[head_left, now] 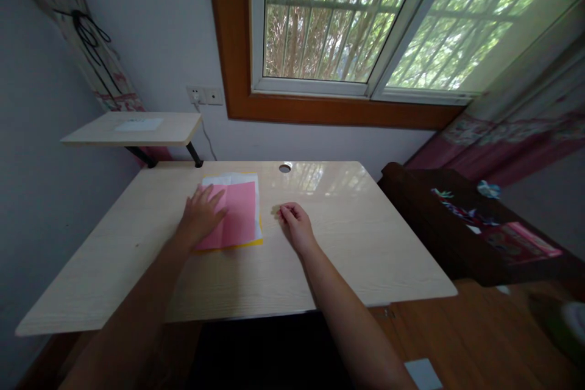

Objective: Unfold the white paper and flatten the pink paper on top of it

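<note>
A small stack of paper sheets lies on the pale wooden desk [347,237], with a pink sheet [240,213] on top and white and yellow edges showing beneath. My left hand [201,213] lies flat on the pink sheet's left part, fingers spread. To the right of the stack, my right hand [296,222] rests on the bare desk, its fingers curled in a pinch. Whatever the pinch holds is too small to make out.
A cable hole [284,167] sits near the desk's far edge. A small raised shelf [132,128] stands at the back left, below a wall socket [205,95]. A dark cabinet [461,225] with coloured items stands to the right. A window fills the wall behind.
</note>
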`<act>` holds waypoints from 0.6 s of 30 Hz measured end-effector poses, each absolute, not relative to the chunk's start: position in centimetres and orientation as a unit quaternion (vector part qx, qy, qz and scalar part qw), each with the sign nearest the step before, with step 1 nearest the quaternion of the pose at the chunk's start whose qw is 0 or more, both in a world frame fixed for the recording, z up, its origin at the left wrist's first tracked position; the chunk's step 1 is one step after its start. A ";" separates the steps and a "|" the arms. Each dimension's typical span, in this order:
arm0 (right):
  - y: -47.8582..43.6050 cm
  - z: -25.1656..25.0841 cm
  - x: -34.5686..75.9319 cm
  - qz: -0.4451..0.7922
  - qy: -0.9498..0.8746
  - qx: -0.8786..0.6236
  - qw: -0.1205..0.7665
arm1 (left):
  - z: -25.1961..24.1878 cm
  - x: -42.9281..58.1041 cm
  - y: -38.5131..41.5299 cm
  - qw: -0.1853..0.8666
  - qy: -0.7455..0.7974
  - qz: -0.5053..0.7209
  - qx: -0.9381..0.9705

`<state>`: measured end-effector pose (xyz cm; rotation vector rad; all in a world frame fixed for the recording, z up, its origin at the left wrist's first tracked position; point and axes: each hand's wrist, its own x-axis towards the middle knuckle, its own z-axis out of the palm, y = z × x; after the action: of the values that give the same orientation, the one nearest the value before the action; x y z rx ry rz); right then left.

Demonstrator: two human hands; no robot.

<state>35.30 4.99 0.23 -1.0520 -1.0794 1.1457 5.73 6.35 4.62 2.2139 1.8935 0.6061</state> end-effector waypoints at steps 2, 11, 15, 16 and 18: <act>5.0 0.3 35.2 0.448 -0.506 -0.466 0.571 | 4.0 8.0 6.0 0.043 0.593 0.154 0.789; 4.3 0.4 34.1 0.181 -0.762 -0.440 0.440 | 0.6 12.2 6.1 0.029 0.570 0.092 0.816; 3.3 0.5 33.1 0.098 -0.843 -0.425 0.315 | 0.1 11.6 6.6 0.027 0.574 0.091 0.813; 3.0 0.4 32.9 0.083 -0.853 -0.428 0.289 | 0.1 11.3 6.8 0.027 0.575 0.091 0.813; 2.7 0.3 32.7 0.062 -0.860 -0.439 0.251 | 0.1 10.8 7.2 0.023 0.578 0.092 0.810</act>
<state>32.67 2.74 0.26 -1.1941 -2.3412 0.1695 10.80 7.23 0.13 2.5086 1.7909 0.2859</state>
